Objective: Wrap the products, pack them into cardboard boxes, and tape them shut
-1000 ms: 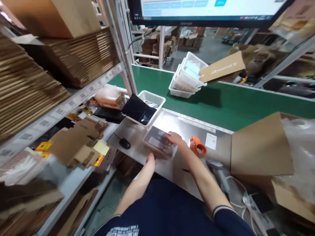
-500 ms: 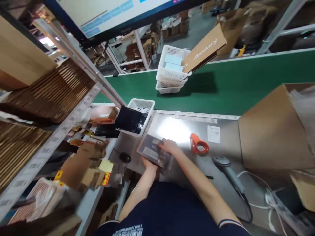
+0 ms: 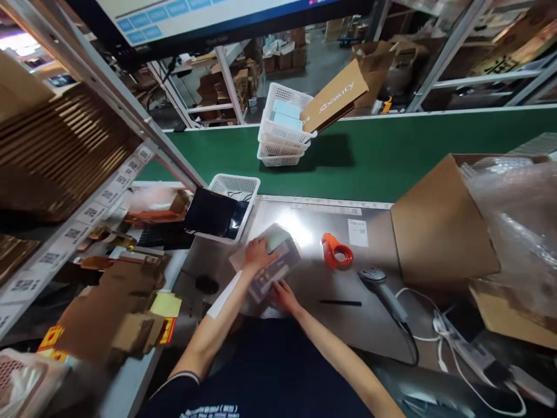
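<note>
Fingers of my left hand [image 3: 256, 253] clamp the pack's [image 3: 272, 264] far-left end; right hand [image 3: 285, 293] grips its near edge. I see the pack flat on the tabletop [image 3: 313, 290], long axis diagonal, tape dispenser [image 3: 335, 253] just right.

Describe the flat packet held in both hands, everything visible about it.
The flat packet is a thin rectangle, grey and dark with pale printed patches, apparently in glossy clear wrap. It lies tilted just above the steel bench. The left hand holds its far-left edge, the right hand its near edge. Its print is unreadable.
</note>
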`<act>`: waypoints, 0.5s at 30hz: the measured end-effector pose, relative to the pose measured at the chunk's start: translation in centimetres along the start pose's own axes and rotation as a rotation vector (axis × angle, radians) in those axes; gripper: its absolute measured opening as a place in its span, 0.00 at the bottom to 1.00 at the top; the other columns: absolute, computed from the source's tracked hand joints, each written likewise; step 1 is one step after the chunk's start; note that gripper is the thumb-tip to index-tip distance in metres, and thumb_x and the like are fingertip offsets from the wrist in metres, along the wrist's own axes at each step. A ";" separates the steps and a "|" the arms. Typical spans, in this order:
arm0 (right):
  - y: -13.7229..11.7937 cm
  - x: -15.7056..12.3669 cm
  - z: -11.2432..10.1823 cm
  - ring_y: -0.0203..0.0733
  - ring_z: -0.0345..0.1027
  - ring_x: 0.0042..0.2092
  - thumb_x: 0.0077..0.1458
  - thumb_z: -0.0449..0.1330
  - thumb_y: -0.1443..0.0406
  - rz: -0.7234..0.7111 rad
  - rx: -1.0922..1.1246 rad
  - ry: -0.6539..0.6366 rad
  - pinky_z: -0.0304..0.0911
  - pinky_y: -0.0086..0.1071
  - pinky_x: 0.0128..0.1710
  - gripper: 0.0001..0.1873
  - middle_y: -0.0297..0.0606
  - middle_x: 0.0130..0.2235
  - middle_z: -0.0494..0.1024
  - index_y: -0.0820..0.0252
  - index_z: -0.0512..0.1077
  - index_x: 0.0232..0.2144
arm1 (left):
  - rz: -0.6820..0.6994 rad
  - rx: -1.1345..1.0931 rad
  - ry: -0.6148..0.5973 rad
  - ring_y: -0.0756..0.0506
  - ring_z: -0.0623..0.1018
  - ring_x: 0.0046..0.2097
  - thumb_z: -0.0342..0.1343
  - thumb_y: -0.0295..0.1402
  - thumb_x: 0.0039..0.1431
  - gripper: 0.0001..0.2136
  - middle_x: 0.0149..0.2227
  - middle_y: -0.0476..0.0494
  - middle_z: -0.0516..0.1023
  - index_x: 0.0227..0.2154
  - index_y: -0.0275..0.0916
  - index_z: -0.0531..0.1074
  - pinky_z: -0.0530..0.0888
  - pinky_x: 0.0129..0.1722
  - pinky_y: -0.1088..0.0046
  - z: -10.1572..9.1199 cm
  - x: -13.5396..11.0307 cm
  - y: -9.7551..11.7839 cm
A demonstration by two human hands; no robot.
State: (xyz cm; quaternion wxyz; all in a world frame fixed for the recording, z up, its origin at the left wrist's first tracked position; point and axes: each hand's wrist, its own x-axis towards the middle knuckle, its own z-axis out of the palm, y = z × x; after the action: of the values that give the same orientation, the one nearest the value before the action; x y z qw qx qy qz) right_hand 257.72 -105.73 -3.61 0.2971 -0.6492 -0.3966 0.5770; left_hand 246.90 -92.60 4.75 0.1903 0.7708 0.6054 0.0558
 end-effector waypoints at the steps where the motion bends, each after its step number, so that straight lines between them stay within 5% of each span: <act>1: -0.3 0.5 -0.2 0.46 0.78 0.40 0.66 0.55 0.52 0.014 -0.044 -0.025 0.72 0.35 0.36 0.16 0.38 0.37 0.82 0.55 0.74 0.42 | 0.034 0.015 0.012 0.26 0.73 0.63 0.66 0.46 0.53 0.30 0.60 0.23 0.74 0.55 0.33 0.74 0.70 0.61 0.50 -0.4 0.1 0.1; 5: -1.3 1.3 -6.9 0.52 0.77 0.40 0.58 0.63 0.55 0.055 -0.272 0.027 0.71 0.39 0.40 0.13 0.42 0.32 0.80 0.59 0.76 0.33 | 0.108 0.027 0.042 0.27 0.69 0.66 0.70 0.40 0.49 0.39 0.65 0.24 0.70 0.63 0.30 0.68 0.68 0.66 0.53 0.6 -3.2 -0.2; 8: -1.3 1.6 -14.1 0.65 0.69 0.58 0.63 0.55 0.54 0.111 -0.431 0.321 0.66 0.51 0.52 0.23 0.61 0.51 0.77 0.67 0.74 0.49 | 0.137 0.090 0.108 0.27 0.66 0.68 0.68 0.40 0.51 0.43 0.67 0.27 0.67 0.68 0.30 0.61 0.67 0.67 0.50 3.6 -6.7 0.2; 10: -1.0 2.1 -17.3 0.71 0.61 0.64 0.59 0.60 0.54 0.138 -0.586 0.550 0.58 0.57 0.60 0.30 0.69 0.59 0.70 0.72 0.71 0.55 | 0.155 0.174 0.185 0.27 0.64 0.70 0.66 0.40 0.53 0.42 0.68 0.28 0.66 0.69 0.31 0.59 0.66 0.67 0.49 5.3 -8.3 0.6; 13: -1.1 3.1 -18.4 0.70 0.56 0.67 0.56 0.64 0.57 0.109 -0.695 0.542 0.48 0.58 0.66 0.24 0.68 0.59 0.71 0.71 0.76 0.49 | 0.169 0.210 0.209 0.28 0.65 0.69 0.65 0.41 0.55 0.42 0.68 0.28 0.66 0.70 0.30 0.59 0.67 0.67 0.50 6.0 -9.1 0.9; 15: -1.9 3.5 -17.9 0.67 0.61 0.65 0.58 0.61 0.58 0.069 -0.681 0.498 0.50 0.58 0.65 0.19 0.64 0.54 0.76 0.68 0.78 0.43 | 0.178 0.183 0.188 0.28 0.65 0.69 0.65 0.40 0.55 0.41 0.68 0.28 0.66 0.70 0.30 0.59 0.65 0.68 0.49 5.6 -9.0 0.6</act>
State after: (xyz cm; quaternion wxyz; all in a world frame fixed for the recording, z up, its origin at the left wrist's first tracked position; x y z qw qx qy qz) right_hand 275.08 -100.49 -0.95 0.1327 -0.8428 -0.4588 0.2483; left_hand 246.84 -102.55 1.10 0.0562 0.8269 0.5524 0.0891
